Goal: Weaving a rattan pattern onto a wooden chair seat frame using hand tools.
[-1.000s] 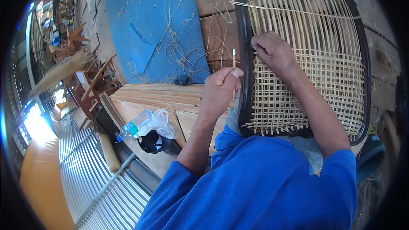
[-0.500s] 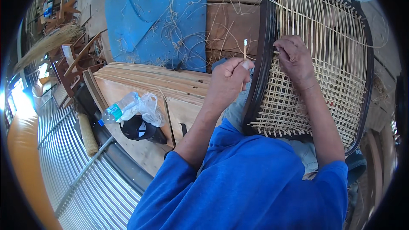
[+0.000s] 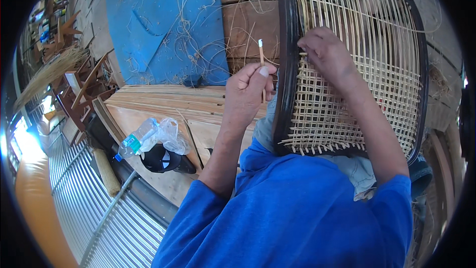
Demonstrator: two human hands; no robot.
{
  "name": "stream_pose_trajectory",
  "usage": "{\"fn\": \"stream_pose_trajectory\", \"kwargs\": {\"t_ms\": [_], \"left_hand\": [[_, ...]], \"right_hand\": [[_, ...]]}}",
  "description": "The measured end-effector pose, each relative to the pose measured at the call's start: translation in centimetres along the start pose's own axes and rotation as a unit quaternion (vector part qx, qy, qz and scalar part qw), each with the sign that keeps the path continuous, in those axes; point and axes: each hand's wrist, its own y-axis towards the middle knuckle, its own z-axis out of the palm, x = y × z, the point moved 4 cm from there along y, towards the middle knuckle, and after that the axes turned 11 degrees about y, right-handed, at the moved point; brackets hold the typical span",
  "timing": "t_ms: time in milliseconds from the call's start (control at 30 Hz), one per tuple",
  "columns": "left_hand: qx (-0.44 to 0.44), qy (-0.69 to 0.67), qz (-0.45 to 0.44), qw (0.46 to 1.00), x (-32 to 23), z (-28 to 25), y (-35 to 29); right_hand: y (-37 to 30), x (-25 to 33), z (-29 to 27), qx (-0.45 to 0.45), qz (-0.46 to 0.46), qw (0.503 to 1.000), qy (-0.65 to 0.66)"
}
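Observation:
A dark-framed panel (image 3: pixel 283 84) rests over my lap, its inside strung with pale cane (image 3: pixel 322 119). The near part of the cane is a tight open lattice, while the far part has mostly lengthwise strands with few crossings. My left hand (image 3: pixel 246 92), just left of the frame, is closed around a thin wooden stick (image 3: pixel 261 52) with a whitish tip, held upright. Bent fingers of my right hand (image 3: pixel 327 54) are pressed together at the left inner edge of the frame, where the weave ends. Whatever they pinch is hidden.
Stacked wooden boards (image 3: pixel 168 97) lie to the left, with a plastic bottle (image 3: pixel 141 136), a clear bag (image 3: pixel 173 136) and a black cap (image 3: pixel 161 159) nearby. Beyond is a blue sheet (image 3: pixel 163 25) strewn with loose cane strands. A corrugated metal sheet (image 3: pixel 89 203) stands at lower left.
The whole view has shifted, so the panel and both hands sit farther left in the picture. The left hand keeps the stick; the right stays at the frame's inner edge, its fingers slightly repositioned.

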Motion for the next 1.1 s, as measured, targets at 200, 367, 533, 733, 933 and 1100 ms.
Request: {"fn": "stream_pose_trajectory", "kwargs": {"t_ms": [200, 367, 533, 733, 933, 1100], "left_hand": [[-0.002, 0.014, 0.002, 1.0, 0.2, 0.1, 0.2], [-0.005, 0.011, 0.012, 1.0, 0.3, -0.2, 0.2], [-0.004, -0.001, 0.02, 1.0, 0.4, -0.4, 0.2], [0.002, 0.0, 0.02, 1.0, 0.6, -0.3, 0.2], [0.005, -0.009, 0.02, 1.0, 0.8, -0.4, 0.2], [-0.005, -0.013, 0.009, 1.0, 0.9, -0.7, 0.3]], "right_hand": [[0.2, -1.0, 0.1, 0.028, 0.133, 0.985, 0.111], [0.3, -1.0, 0.4, 0.024, 0.13, 0.986, 0.104], [1.4, -0.1, 0.1, 0.086, 0.125, 0.988, 0.03], [2.5, -0.3, 0.5, 0.153, 0.178, 0.972, -0.027], [3.1, -0.7, -0.1, 0.206, 0.265, 0.94, 0.059], [2.4, -1.3, -0.7, 0.186, 0.238, 0.947, 0.106]]}}
